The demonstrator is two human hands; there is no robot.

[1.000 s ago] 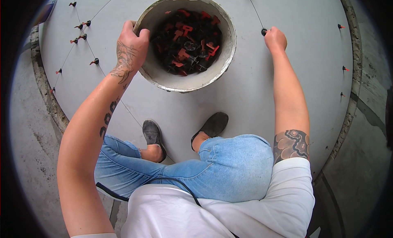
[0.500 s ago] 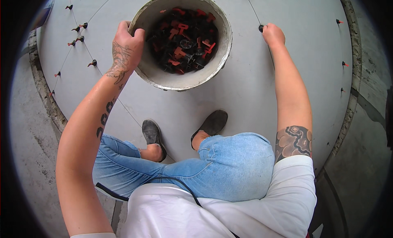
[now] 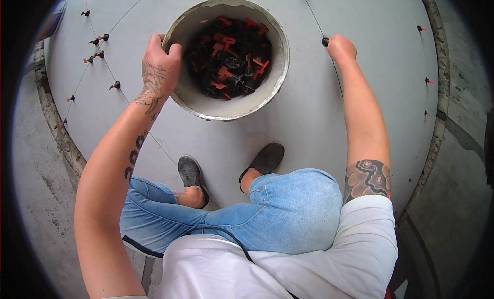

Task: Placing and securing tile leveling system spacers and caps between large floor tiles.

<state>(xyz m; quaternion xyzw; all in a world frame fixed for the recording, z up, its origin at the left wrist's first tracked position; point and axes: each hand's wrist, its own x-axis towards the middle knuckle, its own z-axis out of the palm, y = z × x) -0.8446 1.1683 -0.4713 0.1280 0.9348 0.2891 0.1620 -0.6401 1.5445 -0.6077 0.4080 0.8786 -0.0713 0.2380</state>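
My left hand (image 3: 160, 67) grips the left rim of a cement-stained round bucket (image 3: 278, 62) filled with several red and black plastic tile-levelling pieces (image 3: 226, 60). My right hand (image 3: 341, 49) is closed on a small black clip (image 3: 325, 41) at a thin seam between large grey tiles (image 3: 303, 119), right of the bucket. Whether a red part is under my fingers there, I cannot tell.
Several red-and-black clips (image 3: 99, 54) stand along crossing seams on the left, others (image 3: 427, 81) at the right edge. Rough concrete (image 3: 458, 155) borders the tiles on both sides. My feet (image 3: 267, 157) stand below the bucket. A partly hidden object (image 3: 55, 19) is at top left.
The bucket and both hands appear slightly farther left than a second ago, along with the floor's clips. Both hands keep their holds on the bucket and the clip.
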